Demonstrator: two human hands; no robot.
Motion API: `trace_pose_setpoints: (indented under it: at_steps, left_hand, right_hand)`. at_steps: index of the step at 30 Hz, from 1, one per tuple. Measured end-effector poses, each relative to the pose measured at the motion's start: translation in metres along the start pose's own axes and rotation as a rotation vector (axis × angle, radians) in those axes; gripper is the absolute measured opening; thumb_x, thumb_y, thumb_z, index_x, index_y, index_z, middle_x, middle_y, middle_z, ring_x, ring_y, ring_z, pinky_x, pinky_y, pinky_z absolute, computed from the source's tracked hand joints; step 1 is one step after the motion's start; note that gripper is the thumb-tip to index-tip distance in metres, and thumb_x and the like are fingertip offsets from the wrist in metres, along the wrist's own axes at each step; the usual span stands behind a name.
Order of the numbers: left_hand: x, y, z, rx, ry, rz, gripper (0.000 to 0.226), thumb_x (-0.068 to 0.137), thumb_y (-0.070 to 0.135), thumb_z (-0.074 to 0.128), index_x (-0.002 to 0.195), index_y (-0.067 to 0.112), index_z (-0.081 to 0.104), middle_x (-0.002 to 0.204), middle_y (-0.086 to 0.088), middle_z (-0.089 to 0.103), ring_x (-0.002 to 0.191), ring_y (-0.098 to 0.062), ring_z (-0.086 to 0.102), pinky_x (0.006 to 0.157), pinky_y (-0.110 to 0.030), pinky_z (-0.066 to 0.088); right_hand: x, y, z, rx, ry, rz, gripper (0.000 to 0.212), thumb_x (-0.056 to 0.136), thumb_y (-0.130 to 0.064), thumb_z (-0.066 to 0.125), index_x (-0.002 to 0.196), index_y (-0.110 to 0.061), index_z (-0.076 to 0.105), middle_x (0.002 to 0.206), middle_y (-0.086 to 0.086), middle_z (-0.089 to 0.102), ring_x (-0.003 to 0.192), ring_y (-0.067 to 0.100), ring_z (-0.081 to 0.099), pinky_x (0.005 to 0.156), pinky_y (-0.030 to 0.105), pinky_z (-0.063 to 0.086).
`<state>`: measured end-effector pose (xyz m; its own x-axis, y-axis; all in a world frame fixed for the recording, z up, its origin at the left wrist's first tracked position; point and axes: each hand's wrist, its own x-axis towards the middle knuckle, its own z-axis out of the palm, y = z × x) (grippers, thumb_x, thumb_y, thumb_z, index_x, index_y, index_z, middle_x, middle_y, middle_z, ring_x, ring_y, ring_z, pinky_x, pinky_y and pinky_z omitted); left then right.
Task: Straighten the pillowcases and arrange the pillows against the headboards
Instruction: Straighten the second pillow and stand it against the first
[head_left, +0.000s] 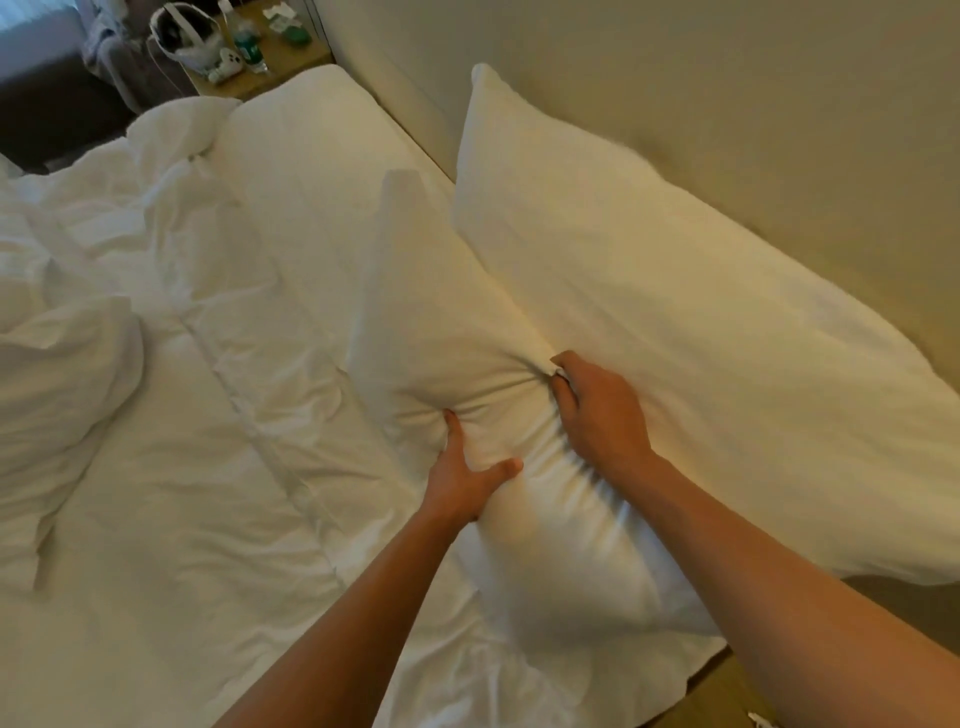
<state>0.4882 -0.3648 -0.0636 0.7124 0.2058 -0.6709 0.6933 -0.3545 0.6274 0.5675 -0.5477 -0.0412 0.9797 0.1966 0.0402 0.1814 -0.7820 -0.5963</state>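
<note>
Both hands grip the front pillow lying on the bed, the left hand with thumb and fingers dug in, the right hand clenching bunched cloth, while a second pillow leans on the headboard behind.

The bed carries everything, its white sheet creased all over. Under the gripping hands lies the held pillow, running away from the grip toward the far end. Right of the grip, touching that pillow, a second pillow leans against the headboard. Beyond the grip, a third pillow lies flat by the headboard. Well left of the grip the rumpled duvet is bunched in folds.
</note>
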Motion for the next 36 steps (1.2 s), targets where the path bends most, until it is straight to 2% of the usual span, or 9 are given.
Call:
trace_pose_setpoints:
  at_steps: [8, 13, 15, 20, 22, 25, 27, 33, 36]
  left_hand:
    - [-0.048, -0.03, -0.045, 0.016, 0.046, 0.023, 0.106, 0.088, 0.046, 0.073, 0.161, 0.036, -0.003, 0.163, -0.007, 0.033, 0.144, -0.031, 0.041, 0.114, -0.048, 0.043]
    - [-0.075, -0.036, -0.088, 0.068, 0.104, 0.117, 0.1, 0.092, 0.04, 0.07, 0.163, 0.027, 0.001, 0.162, -0.005, 0.035, 0.143, -0.028, 0.043, 0.115, -0.046, 0.042]
    - [-0.086, -0.036, -0.099, 0.087, 0.152, 0.162, 0.099, 0.091, 0.042, 0.071, 0.163, 0.025, 0.005, 0.161, -0.004, 0.038, 0.142, -0.026, 0.044, 0.114, -0.045, 0.043]
    - [-0.095, -0.028, -0.092, 0.146, 0.231, 0.284, 0.105, 0.085, 0.058, 0.07, 0.162, 0.031, 0.004, 0.164, -0.003, 0.027, 0.148, -0.024, 0.033, 0.116, -0.039, 0.034]
    - [-0.088, -0.023, -0.075, 0.192, 0.209, 0.266, 0.105, 0.084, 0.06, 0.07, 0.162, 0.036, 0.003, 0.164, -0.006, 0.025, 0.149, -0.026, 0.03, 0.117, -0.039, 0.033]
    - [-0.072, -0.023, -0.045, 0.247, 0.084, 0.149, 0.104, 0.084, 0.062, 0.069, 0.161, 0.038, 0.003, 0.168, -0.009, 0.018, 0.152, -0.028, 0.026, 0.118, -0.041, 0.03]
    - [-0.063, -0.03, -0.024, 0.285, 0.005, 0.072, 0.103, 0.084, 0.063, 0.068, 0.161, 0.039, 0.003, 0.169, -0.009, 0.013, 0.153, -0.03, 0.023, 0.121, -0.042, 0.026]
    - [-0.056, -0.041, 0.018, 0.331, -0.04, -0.007, 0.109, 0.079, 0.067, 0.069, 0.16, 0.043, 0.0, 0.171, -0.007, -0.004, 0.154, -0.029, 0.02, 0.12, -0.038, 0.028]
    - [-0.058, -0.043, 0.021, 0.289, -0.013, -0.013, 0.111, 0.078, 0.067, 0.07, 0.159, 0.043, -0.001, 0.171, -0.006, -0.005, 0.155, -0.028, 0.016, 0.121, -0.038, 0.026]
  right_hand:
    - [-0.031, -0.076, 0.018, 0.324, -0.102, 0.017, 0.022, 0.108, -0.028, 0.051, 0.122, -0.019, 0.066, 0.101, 0.006, 0.076, 0.088, 0.026, 0.07, 0.077, 0.04, 0.054]
    - [-0.034, -0.138, 0.025, 0.414, -0.186, -0.051, 0.015, 0.106, -0.031, 0.054, 0.109, -0.024, 0.068, 0.091, -0.003, 0.073, 0.079, 0.011, 0.065, 0.065, 0.02, 0.043]
    - [-0.037, -0.153, 0.02, 0.434, -0.195, -0.078, 0.014, 0.105, -0.031, 0.056, 0.105, -0.025, 0.068, 0.087, -0.005, 0.072, 0.077, 0.007, 0.065, 0.064, 0.014, 0.042]
    - [-0.031, -0.133, -0.012, 0.463, -0.091, -0.067, 0.015, 0.104, -0.039, 0.057, 0.103, -0.03, 0.069, 0.091, -0.011, 0.073, 0.085, 0.003, 0.068, 0.073, 0.019, 0.049]
    - [-0.026, -0.103, -0.019, 0.361, -0.056, -0.009, 0.014, 0.104, -0.036, 0.057, 0.11, -0.03, 0.068, 0.1, -0.008, 0.074, 0.092, 0.011, 0.069, 0.078, 0.028, 0.051]
    - [-0.027, -0.054, -0.017, -0.016, -0.151, 0.107, 0.038, 0.103, -0.028, 0.056, 0.14, -0.024, 0.053, 0.131, 0.008, 0.061, 0.115, 0.03, 0.062, 0.09, 0.041, 0.051]
    - [-0.035, -0.031, -0.009, -0.144, -0.191, 0.155, 0.049, 0.1, -0.032, 0.059, 0.145, -0.022, 0.043, 0.131, 0.011, 0.058, 0.115, 0.033, 0.06, 0.087, 0.042, 0.051]
    - [-0.054, -0.008, 0.008, -0.401, -0.098, 0.103, 0.025, 0.1, -0.041, 0.055, 0.101, -0.016, 0.058, 0.096, 0.006, 0.066, 0.084, 0.03, 0.065, 0.063, 0.035, 0.037]
    - [-0.05, -0.005, 0.002, -0.338, -0.088, 0.073, 0.029, 0.107, -0.037, 0.044, 0.087, -0.02, 0.055, 0.082, 0.0, 0.063, 0.071, 0.029, 0.063, 0.057, 0.035, 0.035]
